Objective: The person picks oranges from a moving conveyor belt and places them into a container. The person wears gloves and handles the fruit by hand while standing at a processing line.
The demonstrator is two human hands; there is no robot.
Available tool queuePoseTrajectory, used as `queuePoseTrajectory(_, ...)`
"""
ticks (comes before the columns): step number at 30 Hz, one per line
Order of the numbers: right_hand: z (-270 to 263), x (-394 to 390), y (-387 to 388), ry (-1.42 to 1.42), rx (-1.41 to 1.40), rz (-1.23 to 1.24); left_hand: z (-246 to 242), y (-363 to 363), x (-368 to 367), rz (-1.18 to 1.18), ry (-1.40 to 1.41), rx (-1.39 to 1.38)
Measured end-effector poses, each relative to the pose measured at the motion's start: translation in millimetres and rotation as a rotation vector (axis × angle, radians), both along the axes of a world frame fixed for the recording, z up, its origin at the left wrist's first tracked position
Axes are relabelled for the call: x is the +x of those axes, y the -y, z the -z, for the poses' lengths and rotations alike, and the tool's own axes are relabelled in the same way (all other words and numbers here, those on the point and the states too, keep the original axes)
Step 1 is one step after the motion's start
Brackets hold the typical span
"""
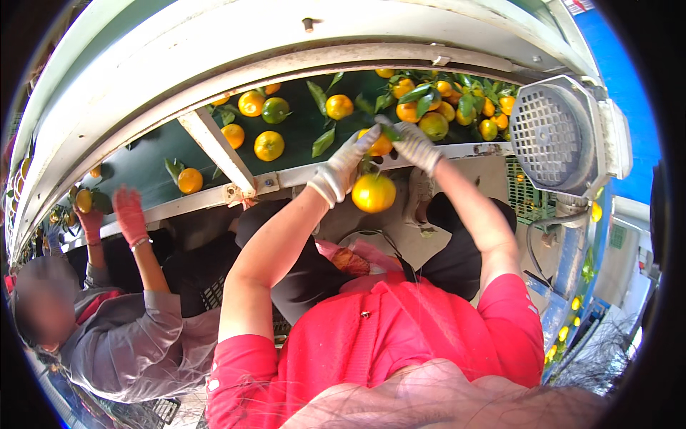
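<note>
Over the near edge of the conveyor, my left hand [343,166], in a striped knit glove, has its fingers on an orange mandarin [381,145]. My right hand [418,147], gloved alike, meets it from the other side and pinches a green leaf [391,132] by the fruit. Its lower fingertips look dark. Just below the left palm is a second, yellower mandarin [374,194], slightly blurred; whether that hand supports it cannot be seen. Loose mandarins lie on the dark green belt [300,128] beyond, including a green one [275,110].
Leafy mandarins [434,102] crowd the belt's right end beside a motor with a grille cover [544,134]. A metal strut [217,150] crosses the belt. At left, a co-worker's red-gloved hands [129,214] work at the belt. A green crate [528,195] stands below right.
</note>
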State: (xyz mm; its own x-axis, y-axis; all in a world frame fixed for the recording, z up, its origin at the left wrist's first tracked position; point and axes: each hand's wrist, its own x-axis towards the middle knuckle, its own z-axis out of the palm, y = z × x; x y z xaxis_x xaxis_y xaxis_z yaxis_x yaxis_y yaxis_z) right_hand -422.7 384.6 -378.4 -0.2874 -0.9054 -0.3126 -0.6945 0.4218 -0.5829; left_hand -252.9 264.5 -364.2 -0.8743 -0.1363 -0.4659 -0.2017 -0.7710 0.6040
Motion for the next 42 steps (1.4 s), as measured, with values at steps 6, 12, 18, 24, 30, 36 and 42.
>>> queuePoseTrajectory(6,4,76,33,0.572,-0.600,0.542,28,11,-14,-0.490,-0.173,0.254)
queuePoseTrajectory(12,26,106,-33,0.064,-0.686,0.136,33,34,8,-0.187,-0.128,0.074)
queuePoseTrajectory(18,78,133,-71,-0.610,-0.608,-0.258,8,19,20,-0.351,-0.094,0.070)
queuePoseTrajectory(24,238,69,-168,-0.442,0.361,0.018,-4,33,34,-0.374,-0.125,0.117)
queuePoseTrajectory(30,240,117,-63,-0.274,0.347,-0.255,-27,25,36,-0.474,-0.147,0.207)
queuePoseTrajectory(36,310,162,39,-0.110,0.431,-0.266,-39,27,54,-0.545,-0.152,0.271)
queuePoseTrajectory(42,348,135,37,0.097,0.354,-0.183,-36,37,36,-0.581,-0.071,0.187)
